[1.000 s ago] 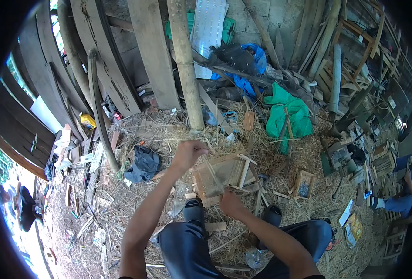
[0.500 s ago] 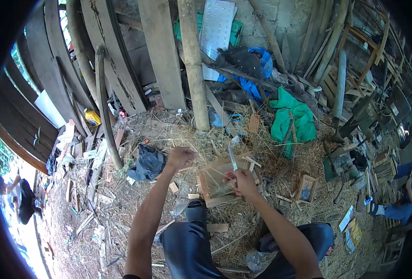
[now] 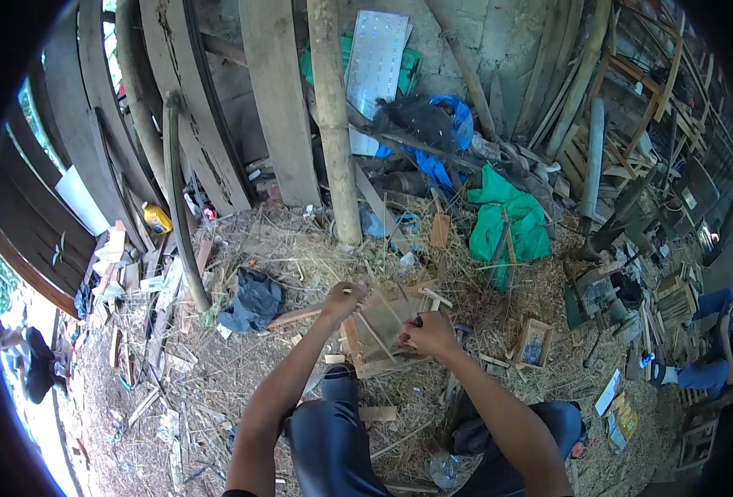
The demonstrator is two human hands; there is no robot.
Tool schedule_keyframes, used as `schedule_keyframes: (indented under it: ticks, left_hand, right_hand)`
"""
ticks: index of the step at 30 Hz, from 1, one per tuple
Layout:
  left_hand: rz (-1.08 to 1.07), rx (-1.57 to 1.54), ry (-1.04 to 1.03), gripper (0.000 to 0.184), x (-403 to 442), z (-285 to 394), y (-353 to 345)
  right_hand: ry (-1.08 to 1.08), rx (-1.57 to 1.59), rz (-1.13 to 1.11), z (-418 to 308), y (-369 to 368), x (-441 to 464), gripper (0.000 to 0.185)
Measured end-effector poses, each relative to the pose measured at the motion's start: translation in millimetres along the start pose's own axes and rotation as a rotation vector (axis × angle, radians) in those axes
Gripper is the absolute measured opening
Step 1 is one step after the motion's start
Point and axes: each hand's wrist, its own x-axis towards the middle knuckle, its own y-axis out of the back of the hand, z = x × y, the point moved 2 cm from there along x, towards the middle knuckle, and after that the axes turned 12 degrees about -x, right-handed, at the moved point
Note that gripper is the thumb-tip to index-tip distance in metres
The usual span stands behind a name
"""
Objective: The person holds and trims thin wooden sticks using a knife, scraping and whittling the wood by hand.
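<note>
Above the left part of a low wooden box frame (image 3: 358, 348), my left hand (image 3: 346, 301) is closed on a thin wooden strip (image 3: 376, 338) that slants down to the right. My right hand (image 3: 427, 333) is wrapped round the dark handle of a knife (image 3: 404, 294), whose blade points up and to the left over the frame. The two hands are a short way apart. Parts of the frame's right side are hidden behind my right hand.
A small wooden box of nails (image 3: 534, 343) sits to the right. A black plastic bag (image 3: 253, 300) lies left, a green sack (image 3: 509, 222) back right. A bamboo post (image 3: 333, 124) stands ahead. People are at the far right (image 3: 714, 348) and far left (image 3: 39, 364).
My left hand has moved to the right and now holds a thin strip angled over the frame. The knife in my right hand has tilted further left.
</note>
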Motion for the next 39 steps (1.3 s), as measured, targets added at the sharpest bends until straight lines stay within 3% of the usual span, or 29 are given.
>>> schedule_keyframes:
  ticks: [1,3,4,6,13,18,20,26,31,36,39]
  left_hand:
    - [0.002,0.006,-0.018,0.044,-13.5,17.2,-2.4]
    - [-0.291,-0.009,-0.192,0.035,-44.6,57.4,-14.9]
    - [-0.291,-0.001,-0.216,0.035,-58.6,73.3,-22.3]
    - [-0.383,0.066,-0.522,0.028,-92.3,106.8,-43.5]
    - [-0.420,-0.212,-0.683,0.022,-193.6,191.1,-91.2]
    - [-0.362,-0.349,-0.704,0.021,-215.0,189.2,-110.1]
    - [-0.359,-0.395,-0.705,0.020,-216.1,185.5,-117.7]
    - [-0.495,-0.231,-0.544,0.019,-220.0,167.7,-132.8]
    - [-0.504,-0.109,-0.594,0.017,-224.4,159.9,-133.6]
    - [-0.542,-0.113,-0.549,0.022,-226.4,150.7,-131.8]
    - [-0.560,-0.142,-0.511,0.027,-227.3,148.8,-131.6]
  right_hand:
    - [0.035,0.082,0.015,-1.7,2.4,3.1,0.017]
    - [0.092,0.168,0.046,-11.5,18.8,1.3,0.016]
    - [0.080,0.345,-0.056,-23.1,33.0,-6.3,0.017]
    - [0.093,0.523,-0.152,-49.6,58.7,-26.5,0.018]
    - [0.387,0.754,-0.110,-84.5,123.7,-94.1,0.018]
    - [0.495,0.665,0.071,-81.2,142.5,-119.3,0.019]
    - [0.541,0.541,0.295,-78.2,150.4,-123.3,0.020]
    - [0.573,0.709,0.289,-73.6,163.5,-132.9,0.020]
    - [0.503,0.696,0.212,-73.6,164.1,-134.3,0.021]
    - [0.394,0.793,0.302,-66.7,170.9,-129.4,0.018]
    - [0.483,0.668,0.439,-69.3,173.8,-128.2,0.017]
